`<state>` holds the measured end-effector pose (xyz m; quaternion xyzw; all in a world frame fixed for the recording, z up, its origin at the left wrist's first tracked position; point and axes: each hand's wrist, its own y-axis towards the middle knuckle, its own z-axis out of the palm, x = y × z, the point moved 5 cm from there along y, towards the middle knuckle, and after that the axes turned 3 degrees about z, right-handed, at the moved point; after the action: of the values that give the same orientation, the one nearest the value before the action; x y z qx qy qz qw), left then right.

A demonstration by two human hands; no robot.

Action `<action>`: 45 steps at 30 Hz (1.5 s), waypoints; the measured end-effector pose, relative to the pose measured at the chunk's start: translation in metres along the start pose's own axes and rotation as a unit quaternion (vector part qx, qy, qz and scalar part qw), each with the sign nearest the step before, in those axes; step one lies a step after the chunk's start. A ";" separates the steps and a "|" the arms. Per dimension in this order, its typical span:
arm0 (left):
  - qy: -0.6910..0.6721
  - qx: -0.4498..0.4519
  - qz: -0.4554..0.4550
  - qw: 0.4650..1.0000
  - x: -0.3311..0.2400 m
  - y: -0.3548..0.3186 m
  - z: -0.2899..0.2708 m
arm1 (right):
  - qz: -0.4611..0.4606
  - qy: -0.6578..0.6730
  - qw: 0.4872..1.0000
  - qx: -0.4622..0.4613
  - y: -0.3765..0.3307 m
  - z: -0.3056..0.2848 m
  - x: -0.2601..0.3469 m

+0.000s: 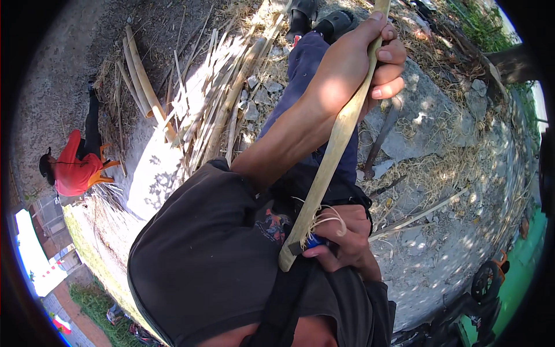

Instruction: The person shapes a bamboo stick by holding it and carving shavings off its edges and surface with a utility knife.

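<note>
A long, pale bamboo strip (335,147) runs slantwise across my body, its wider end against my dark shirt. My left hand (370,63) is closed around the strip's upper part, thumb on top and fingers curled on the far side. Low by my waist, my right hand (347,234) is closed on a knife with a blue handle (315,240), mostly hidden in the fist. Its short dark blade (295,248) lies across the strip near the lower end. Thin curled shavings (330,218) stick up between the strip and my right fingers.
Split bamboo strips (222,98) and whole bamboo poles (139,75) lie on the ground at left. Shavings (445,173) litter the rocky ground at right, near a dark rod (381,141). A person in red (75,168) sits at far left. A motorcycle (480,295) stands lower right.
</note>
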<state>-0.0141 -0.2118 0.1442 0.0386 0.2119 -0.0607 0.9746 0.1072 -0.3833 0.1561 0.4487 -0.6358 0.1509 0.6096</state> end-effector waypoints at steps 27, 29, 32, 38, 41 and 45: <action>0.093 -0.004 -0.003 0.996 -0.027 0.017 -0.002 | 0.032 -0.157 0.985 -0.067 0.009 -0.023 0.008; 0.131 -0.033 0.047 0.990 -0.043 0.032 -0.001 | 0.026 -0.065 0.990 -0.124 0.008 -0.043 -0.003; 0.181 -0.043 0.081 0.979 -0.073 0.085 -0.027 | 0.107 0.035 0.978 -0.173 0.000 -0.075 -0.026; 0.355 -0.058 0.077 0.930 -0.055 0.180 -0.049 | 0.161 0.086 0.889 -0.421 0.007 -0.154 -0.073; 0.314 -0.041 0.046 0.948 -0.028 0.212 -0.059 | 0.200 0.020 0.876 -0.439 0.019 -0.180 -0.100; 0.292 -0.046 0.016 0.955 0.006 0.242 -0.075 | 0.201 0.048 0.899 -0.385 0.045 -0.181 -0.148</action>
<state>-0.0069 0.0346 0.0860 0.0136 0.4889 -0.0211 0.8720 0.1671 -0.1673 0.0753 0.0338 -0.6914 0.0351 0.7208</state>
